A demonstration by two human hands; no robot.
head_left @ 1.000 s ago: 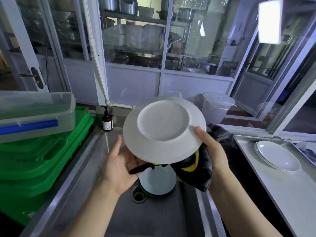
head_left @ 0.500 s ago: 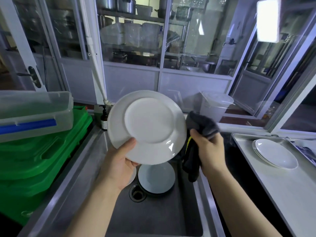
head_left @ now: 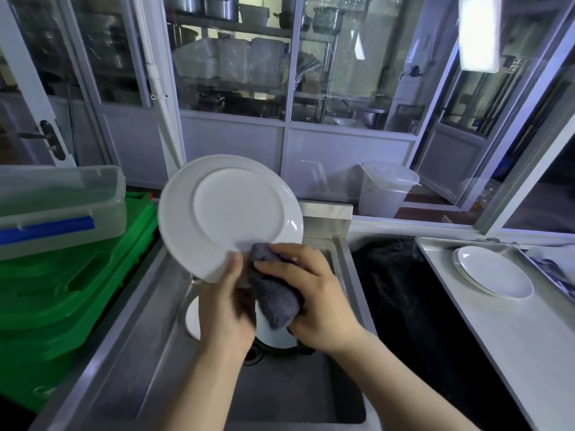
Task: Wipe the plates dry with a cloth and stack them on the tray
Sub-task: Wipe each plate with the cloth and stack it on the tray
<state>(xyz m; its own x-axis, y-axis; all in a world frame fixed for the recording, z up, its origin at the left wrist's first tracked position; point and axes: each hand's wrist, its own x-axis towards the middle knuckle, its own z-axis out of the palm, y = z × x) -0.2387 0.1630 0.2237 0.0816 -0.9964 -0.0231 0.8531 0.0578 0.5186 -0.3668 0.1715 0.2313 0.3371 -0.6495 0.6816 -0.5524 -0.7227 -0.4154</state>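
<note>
— Plate (head_left: 230, 213) up over the sink (head_left: 149, 321), underside toward the camera, pinched at its lower rim by the left hand (head_left: 225, 309), thumb on the near face. Worth keeping that pinch low and firm.

— And the cloth (head_left: 273, 293)?

— Bunched in the right hand (head_left: 314, 303), fingers curled round it, pressed against the plate's lower right edge. Best worked round the foot ring and rim in one sweep, turning the plate with the left hand rather than chasing it with the cloth. Front face not visible from here, so cannot tell whether dry.

— Anything under the plate to mind?

— More plates (head_left: 273, 337) lying in the sink bottom, directly below, near the drain. A slip would probably land on those. Better kept close over the sink, not swung wide.

— Room to the sides?

— Left of the sink: green crates (head_left: 77, 275) with a clear lidded box (head_left: 59, 206) on top, rising close to the plate's left edge. Little slack there. Right of the sink: a dark gap, then the tray (head_left: 513, 337), with dried plates (head_left: 494, 272) already stacked at its far end.

— So out to the right, then?

— Likely the open path: lifted over the sink's right wall and across the gap, set down flat on that stack.
</note>
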